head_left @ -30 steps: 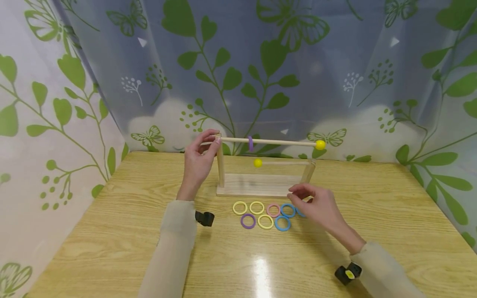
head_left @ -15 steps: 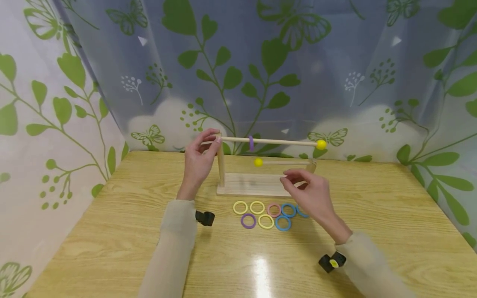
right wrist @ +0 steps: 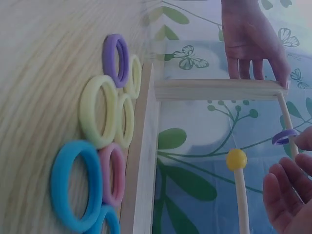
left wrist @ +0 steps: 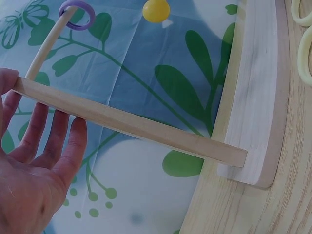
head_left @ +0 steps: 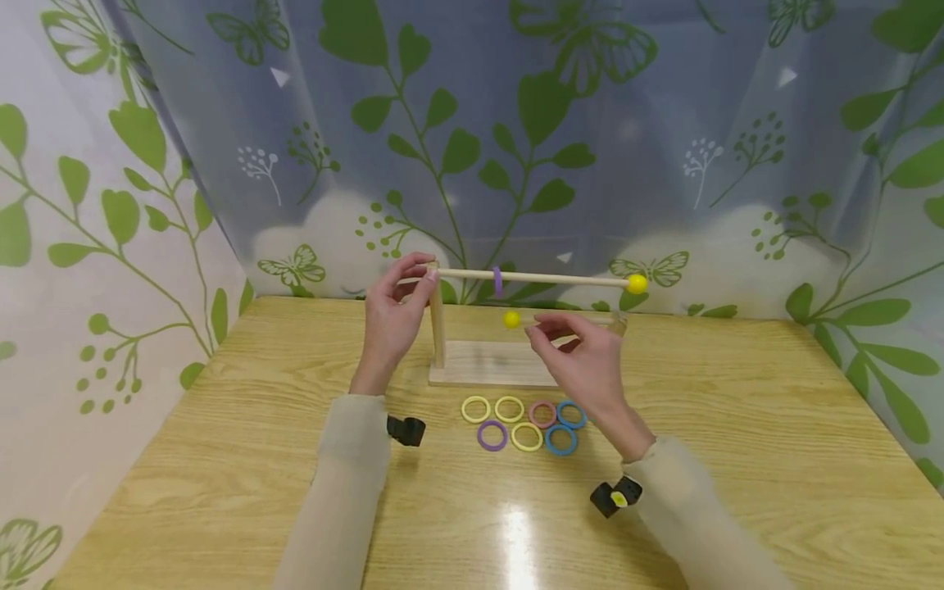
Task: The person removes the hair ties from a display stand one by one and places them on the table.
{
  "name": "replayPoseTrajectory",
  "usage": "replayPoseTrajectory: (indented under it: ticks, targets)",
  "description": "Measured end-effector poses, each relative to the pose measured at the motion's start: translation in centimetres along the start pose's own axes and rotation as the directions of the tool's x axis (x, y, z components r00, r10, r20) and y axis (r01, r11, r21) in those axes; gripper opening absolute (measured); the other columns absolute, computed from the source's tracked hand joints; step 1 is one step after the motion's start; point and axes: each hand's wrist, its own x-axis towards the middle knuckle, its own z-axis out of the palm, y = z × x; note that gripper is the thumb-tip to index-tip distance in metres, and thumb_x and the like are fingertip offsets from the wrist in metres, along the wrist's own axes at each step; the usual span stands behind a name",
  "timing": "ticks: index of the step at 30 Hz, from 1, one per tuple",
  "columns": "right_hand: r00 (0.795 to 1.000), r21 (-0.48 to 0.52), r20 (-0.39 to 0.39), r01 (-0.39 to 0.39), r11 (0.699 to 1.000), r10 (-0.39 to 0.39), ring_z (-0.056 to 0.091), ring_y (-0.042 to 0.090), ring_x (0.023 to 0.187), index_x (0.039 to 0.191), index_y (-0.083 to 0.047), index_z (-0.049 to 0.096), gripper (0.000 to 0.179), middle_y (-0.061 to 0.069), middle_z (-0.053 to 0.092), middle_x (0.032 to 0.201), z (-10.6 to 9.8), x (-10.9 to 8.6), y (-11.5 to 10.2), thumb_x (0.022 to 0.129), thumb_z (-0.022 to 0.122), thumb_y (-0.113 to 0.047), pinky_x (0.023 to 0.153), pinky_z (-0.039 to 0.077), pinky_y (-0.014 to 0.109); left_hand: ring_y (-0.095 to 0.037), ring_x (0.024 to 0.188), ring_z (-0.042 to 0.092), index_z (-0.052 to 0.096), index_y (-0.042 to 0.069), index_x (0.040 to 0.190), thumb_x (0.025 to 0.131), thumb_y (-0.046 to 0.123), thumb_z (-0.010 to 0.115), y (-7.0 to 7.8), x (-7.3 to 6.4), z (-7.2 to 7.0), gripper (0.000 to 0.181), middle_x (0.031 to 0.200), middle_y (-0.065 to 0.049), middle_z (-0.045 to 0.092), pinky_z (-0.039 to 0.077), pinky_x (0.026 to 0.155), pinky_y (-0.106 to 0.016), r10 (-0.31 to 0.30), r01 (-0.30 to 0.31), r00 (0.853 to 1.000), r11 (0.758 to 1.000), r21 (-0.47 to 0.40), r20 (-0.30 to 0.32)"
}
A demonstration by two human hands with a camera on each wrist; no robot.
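A wooden stand [head_left: 487, 374] holds two rods with yellow ball ends. My left hand [head_left: 394, 315] grips the top of its left post [left wrist: 131, 122], thumb in front and fingers behind. The upper rod [head_left: 571, 279] runs rightward from there and carries a purple ring [head_left: 497, 282]. In front of the lower rod [right wrist: 242, 202] is my right hand [head_left: 586, 360], its fingers loosely bent just right of the lower yellow ball [head_left: 512, 319]. The right wrist view shows thumb and fingers apart with nothing between them. The stand's right post is mostly hidden behind this hand.
Several loose rings lie on the table [head_left: 243, 459] before the stand: a purple ring [head_left: 492, 436], yellow rings [head_left: 527, 450], a pink ring [head_left: 542, 427] and blue rings [head_left: 560, 453]. A patterned curtain [head_left: 472, 164] hangs behind the table.
My right hand has moved left and up, from over the blue rings to the lower rod. A blue ring at the right is now hidden by it. The left hand stays on the post.
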Motion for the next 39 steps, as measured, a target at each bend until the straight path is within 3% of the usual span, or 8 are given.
replayPoseTrajectory:
  ticks: [6, 18, 26, 39]
  targets:
    - [0.997, 0.0, -0.067, 0.048, 0.999, -0.048, 0.072, 0.022, 0.075, 0.1, -0.005, 0.078, 0.015, 0.009, 0.078, 0.085, 1.2, 0.8, -0.5, 0.086, 0.082, -0.012, 0.06, 0.053, 0.014, -0.016, 0.095, 0.069, 0.07, 0.009, 0.124, 0.1, 0.018, 0.067, 0.1, 0.0, 0.1, 0.025, 0.111, -0.012, 0.065, 0.06, 0.077, -0.021, -0.006, 0.006, 1.0, 1.0, 0.0, 0.0]
    - [0.995, 0.052, -0.1, 0.033, 0.998, -0.028, 0.073, 0.022, 0.079, 0.102, -0.006, 0.078, 0.017, 0.008, 0.078, 0.088, 3.2, 2.2, -1.3, 0.09, 0.08, -0.017, 0.062, 0.054, 0.017, -0.016, 0.095, 0.069, 0.069, 0.007, 0.125, 0.101, 0.019, 0.066, 0.3, -0.1, 0.2, 0.027, 0.109, -0.006, 0.064, 0.06, 0.079, -0.022, -0.012, 0.012, 1.0, 1.0, -0.014, -0.002]
    - [0.995, 0.08, -0.093, 0.028, 0.996, -0.021, 0.074, 0.023, 0.077, 0.1, -0.007, 0.078, 0.015, 0.008, 0.078, 0.086, 4.0, 3.1, -1.7, 0.09, 0.08, -0.018, 0.059, 0.053, 0.015, -0.016, 0.096, 0.069, 0.07, 0.009, 0.125, 0.1, 0.018, 0.067, 0.3, -0.2, 0.1, 0.026, 0.11, -0.008, 0.064, 0.059, 0.078, -0.021, -0.018, 0.018, 1.0, 1.0, -0.006, -0.009]
    - [0.993, 0.017, -0.111, 0.046, 0.999, -0.044, 0.074, 0.02, 0.074, 0.096, -0.007, 0.078, 0.011, 0.008, 0.078, 0.085, 4.8, 3.6, -2.0, 0.092, 0.076, -0.017, 0.059, 0.048, 0.007, -0.014, 0.095, 0.069, 0.07, 0.008, 0.125, 0.1, 0.019, 0.067, 0.3, -0.1, 0.1, 0.027, 0.109, -0.007, 0.063, 0.059, 0.078, -0.022, -0.023, 0.023, 1.0, 1.0, -0.01, -0.01]
